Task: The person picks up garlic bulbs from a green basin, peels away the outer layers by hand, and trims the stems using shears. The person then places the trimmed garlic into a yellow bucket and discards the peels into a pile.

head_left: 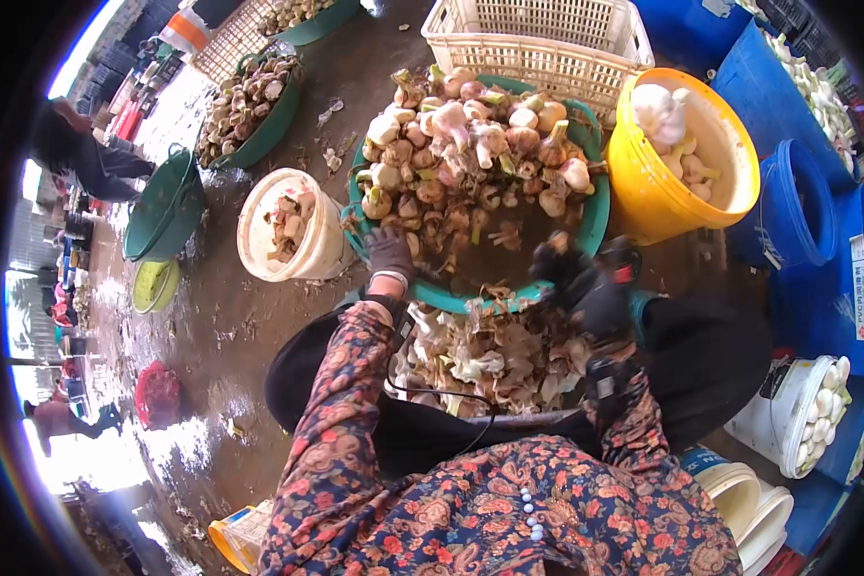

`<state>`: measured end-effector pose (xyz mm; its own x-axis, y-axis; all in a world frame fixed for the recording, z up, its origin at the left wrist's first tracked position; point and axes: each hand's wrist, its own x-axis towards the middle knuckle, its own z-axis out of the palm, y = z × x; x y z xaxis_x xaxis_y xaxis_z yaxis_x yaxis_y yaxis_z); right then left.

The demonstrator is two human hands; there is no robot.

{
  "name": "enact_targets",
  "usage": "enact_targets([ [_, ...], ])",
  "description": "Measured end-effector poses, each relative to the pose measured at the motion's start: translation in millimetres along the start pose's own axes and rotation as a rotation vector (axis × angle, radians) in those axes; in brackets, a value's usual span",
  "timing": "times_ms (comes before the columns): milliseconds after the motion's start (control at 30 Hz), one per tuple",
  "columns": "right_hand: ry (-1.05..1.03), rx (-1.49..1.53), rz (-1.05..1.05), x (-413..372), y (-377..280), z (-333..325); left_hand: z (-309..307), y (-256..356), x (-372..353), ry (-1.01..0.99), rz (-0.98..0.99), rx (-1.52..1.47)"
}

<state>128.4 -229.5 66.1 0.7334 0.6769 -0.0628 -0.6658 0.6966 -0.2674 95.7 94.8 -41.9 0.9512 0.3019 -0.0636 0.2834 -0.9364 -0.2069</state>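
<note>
A wide green basin [597, 217] in front of me is heaped with pale, dirt-stained bulbs [470, 154]. My left hand [391, 253], in a grey glove, rests on the near left edge of the heap with its fingers spread and nothing clearly in them. My right hand [574, 280], in a dark glove, hovers over the basin's near right rim. It is blurred and curled, with a tan scrap at its fingertips; whether it grips something I cannot tell. A pile of peeled skins and trimmings [490, 355] lies on my lap, between my floral sleeves.
A yellow bucket [659, 197] with white peeled bulbs stands to the right, blue barrels [787, 206] beyond it. A white bucket [322, 245] of scraps stands left, a white crate [538, 38] behind. More green basins [168, 206] and other people are at far left.
</note>
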Motion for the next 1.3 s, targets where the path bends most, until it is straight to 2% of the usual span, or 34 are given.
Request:
enact_targets([
  [67,0.349,-0.475,0.162,1.2,26.6,-18.0,-2.4,3.0,1.9,0.01,-0.043,-0.094],
  [100,0.357,-0.47,0.154,4.6,33.7,-18.3,-5.2,6.2,2.2,0.006,-0.088,-0.189],
  [167,0.491,-0.614,0.421,4.5,51.7,-18.4,-30.7,8.8,-2.2,-0.063,-0.095,-0.16],
  [200,0.499,-0.605,0.422,6.6,58.2,-22.8,-40.8,9.8,-4.2,-0.129,-0.091,-0.31],
  [233,0.561,-0.501,0.525,9.6,64.8,-30.7,-49.4,10.5,-7.4,-0.197,-0.088,-0.46],
  [267,0.62,-0.394,0.629,10.1,72.1,-39.6,-57.4,11.2,-16.5,-0.325,-0.043,-0.797],
  [300,0.613,-0.325,0.656,8.3,80.1,-49.4,-48.4,9.7,-25.1,-0.43,0.12,-1.006],
  [367,0.665,-0.231,0.724,6.3,91.4,-63.1,4.3,26.6,-42.8,-0.557,0.221,-1.439],
  [400,0.631,-0.245,0.693,4.7,96.0,-70.9,2.0,31.4,-48.1,-0.538,0.282,-1.133],
  [533,0.573,-0.135,0.635,1.2,96.1,-80.4,-17.7,57.3,-57.1,-0.367,0.362,-0.963],
  [600,0.565,-0.149,0.699,0.6,91.6,-70.3,-30.9,60.8,-68.9,-0.565,0.238,-1.466],
  [633,0.468,-0.148,0.708,-2.2,83.9,-62.7,-44.8,68.0,-79.7,-0.638,0.174,-1.613],
  [700,0.289,-0.011,0.513,0.7,96.1,-63.4,-63.1,84.6,-99.9,-0.577,0.305,-1.786],
  [733,0.376,0.017,0.455,0.3,99.6,-62.2,-71.0,88.3,-105.6,-0.544,0.332,-1.688],
  [767,0.376,0.013,0.458,1.5,101.9,-60.5,-68.8,91.9,-110.2,-0.54,0.33,-1.692],
  [833,0.364,-0.243,0.244,5.6,98.1,-42.2,-77.2,98.2,-114.7,-0.002,0.173,-1.257],
  [867,0.275,-0.571,0.113,-0.8,88.7,-27.3,-89.2,97.3,-118.6,-0.134,0.095,-1.255],
  [900,0.272,-0.572,0.115,-0.5,88.6,-28.0,-90.1,95.6,-118.6,-0.132,0.092,-1.255],
  [967,0.194,-1.065,-0.018,2.6,91.0,-32.9,-91.8,87.8,-116.5,-0.067,0.151,-1.243],
  [1000,0.2,-1.535,-0.342,2.1,97.6,-48.8,-101.1,84.7,-117.4,0.022,0.15,-1.078],
  [1033,0.313,-1.536,-0.217,0.8,99.0,-53.1,-103.1,83.5,-117.2,0.041,0.138,-1.07],
  [1067,0.542,-1.588,-0.251,-2.0,102.1,-55.0,-105.6,83.1,-117.8,0.038,0.219,-1.063],
  [1100,0.553,-1.655,-0.273,-1.0,105.2,-74.1,-108.9,78.0,-118.5,0.049,0.282,-1.04],
  [1133,0.482,-1.441,-0.219,1.7,106.1,-101.6,-98.8,75.9,-117.2,0.087,0.336,-1.071],
  [1167,0.428,-1.478,-0.091,-3.4,85.2,-47.2,-88.2,75.7,-113.8,0.138,0.384,-1.087],
  [1200,0.444,-1.512,-0.092,-4.4,78.1,1.3,-94.8,73.3,-114.0,0.126,0.381,-1.028],
  [1233,0.363,-1.467,-0.1,-1.7,84.4,-30.6,-83.5,75.0,-116.9,0.193,0.339,-1.063],
  [1267,0.29,-1.554,0.015,2.5,82.2,-62.4,-88.1,72.5,-116.3,0.153,0.347,-1.073],
  [1300,0.222,-1.457,-0.05,1.4,83.1,-69.2,-91.6,69.7,-114.3,0.112,0.356,-1.063],
])
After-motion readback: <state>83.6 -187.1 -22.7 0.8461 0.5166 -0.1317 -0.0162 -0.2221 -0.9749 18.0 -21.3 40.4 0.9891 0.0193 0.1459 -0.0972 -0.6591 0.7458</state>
